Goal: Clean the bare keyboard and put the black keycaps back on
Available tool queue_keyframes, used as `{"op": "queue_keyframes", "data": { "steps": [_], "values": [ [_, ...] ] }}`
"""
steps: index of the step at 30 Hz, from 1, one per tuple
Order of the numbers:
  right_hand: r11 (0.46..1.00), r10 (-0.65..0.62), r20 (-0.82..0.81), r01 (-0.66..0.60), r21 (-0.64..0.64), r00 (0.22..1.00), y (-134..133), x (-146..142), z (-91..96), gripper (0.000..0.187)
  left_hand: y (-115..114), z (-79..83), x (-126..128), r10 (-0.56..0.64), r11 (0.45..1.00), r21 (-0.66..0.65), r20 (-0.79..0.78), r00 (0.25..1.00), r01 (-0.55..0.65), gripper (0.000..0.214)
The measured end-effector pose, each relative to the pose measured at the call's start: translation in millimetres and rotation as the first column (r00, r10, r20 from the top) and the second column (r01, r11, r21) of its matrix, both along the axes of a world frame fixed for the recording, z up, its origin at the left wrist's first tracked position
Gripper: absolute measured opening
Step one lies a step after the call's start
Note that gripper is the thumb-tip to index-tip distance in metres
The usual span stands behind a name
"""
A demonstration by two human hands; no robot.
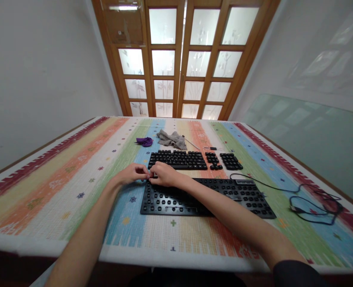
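Note:
A black keyboard base with its keycaps off lies in front of me on the striped tablecloth. Just beyond it, the loose black keycaps are laid out in keyboard order, with smaller groups to the right. My left hand and my right hand meet at the base's far left corner. Both have fingers curled in a pinch, fingertips almost touching. Whatever sits between them is too small to make out.
A grey cloth and a purple item lie at the back of the table. The keyboard's black cable coils at the right. A thin metal tool lies near the cloth. Wooden glass-paned doors stand behind.

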State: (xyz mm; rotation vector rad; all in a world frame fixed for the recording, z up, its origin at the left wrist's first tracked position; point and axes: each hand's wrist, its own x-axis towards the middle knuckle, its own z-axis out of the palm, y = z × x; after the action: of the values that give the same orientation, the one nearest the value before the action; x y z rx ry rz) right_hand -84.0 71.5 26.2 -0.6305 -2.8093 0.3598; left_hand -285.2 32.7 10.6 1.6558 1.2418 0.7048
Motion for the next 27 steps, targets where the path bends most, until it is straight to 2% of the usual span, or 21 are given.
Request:
{"op": "queue_keyframes", "data": {
  "steps": [7, 16, 23, 27],
  "values": [
    [0.999, 0.033, 0.060, -0.033, 0.000, 0.998, 3.1, 0.1, 7.7, 0.014, -0.3, -1.5, -0.6, 0.000, 1.000, -0.008, -0.016, 1.000, 0.000, 0.038],
    [0.995, 0.052, -0.027, -0.054, -0.089, 0.998, 11.1, -0.7, -4.5, 0.011, -0.6, 1.5, -0.5, -0.042, 0.999, 0.010, -0.050, 0.998, 0.043, 0.039],
    [0.988, 0.114, -0.060, -0.120, -0.099, 0.992, 14.3, 11.3, -0.8, 0.014, -5.4, 4.4, 5.2, -0.020, 0.999, 0.024, -0.036, 0.999, 0.021, 0.039],
    [0.988, 0.103, -0.040, -0.106, -0.111, 0.994, 12.8, 22.3, 2.9, 0.018, -8.2, 9.0, 8.8, -0.024, 1.000, 0.011, -0.035, 0.999, 0.025, 0.038]
  ]
}}
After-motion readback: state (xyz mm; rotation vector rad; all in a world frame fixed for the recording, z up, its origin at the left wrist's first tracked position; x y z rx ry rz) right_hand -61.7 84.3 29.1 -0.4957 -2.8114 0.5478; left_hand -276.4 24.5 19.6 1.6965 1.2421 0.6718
